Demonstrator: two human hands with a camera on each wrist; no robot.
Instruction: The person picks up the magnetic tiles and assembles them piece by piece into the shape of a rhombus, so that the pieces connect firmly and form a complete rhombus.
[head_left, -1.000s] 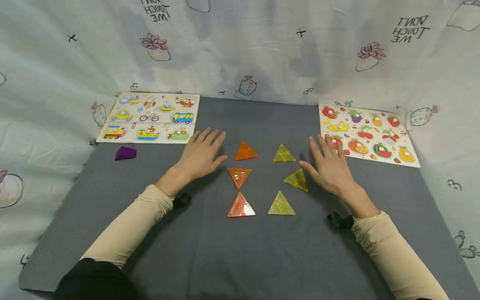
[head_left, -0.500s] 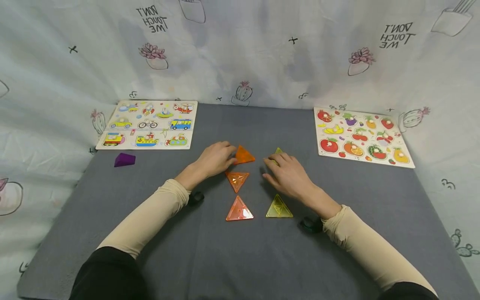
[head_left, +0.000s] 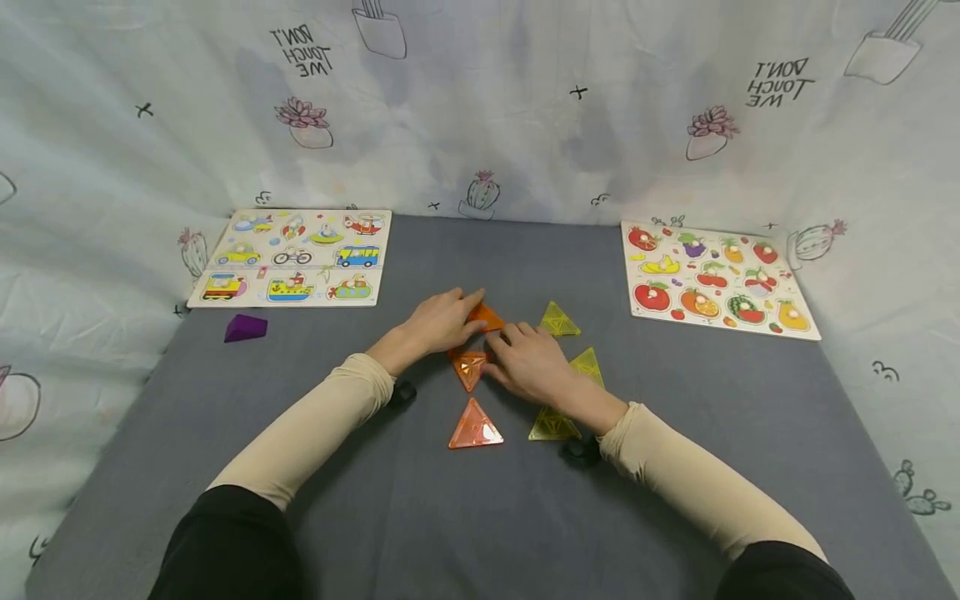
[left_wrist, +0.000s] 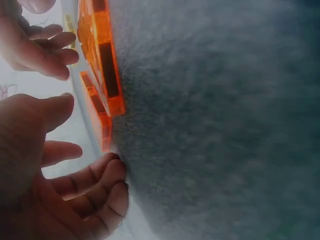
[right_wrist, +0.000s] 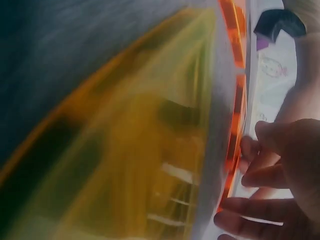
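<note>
My left hand [head_left: 442, 321] reaches the far orange triangle tile [head_left: 489, 317], its fingertips and thumb beside that tile's left edge. From the right comes my right hand [head_left: 528, 362], with its fingertips between the far tile and the middle orange triangle tile [head_left: 468, 367], partly covering the latter. In the left wrist view the left fingers [left_wrist: 95, 195] are bent and spread, with orange tiles [left_wrist: 102, 55] beyond the thumb. The right fingers [right_wrist: 250, 210] are apart in the right wrist view. A third orange tile [head_left: 476, 427] lies nearest the body.
Three yellow-green triangle tiles [head_left: 558, 321] form a column at right, two partly under the right forearm. A vehicle puzzle board [head_left: 292, 287] stands back left, a fruit puzzle board [head_left: 720, 287] back right. A purple block [head_left: 245, 327] lies at left on the grey table [head_left: 420, 525].
Both hands have moved inward. The left has gone right to the far orange tile; the right has crossed leftward over the yellow-green tiles to the orange ones. The head view has shifted slightly.
</note>
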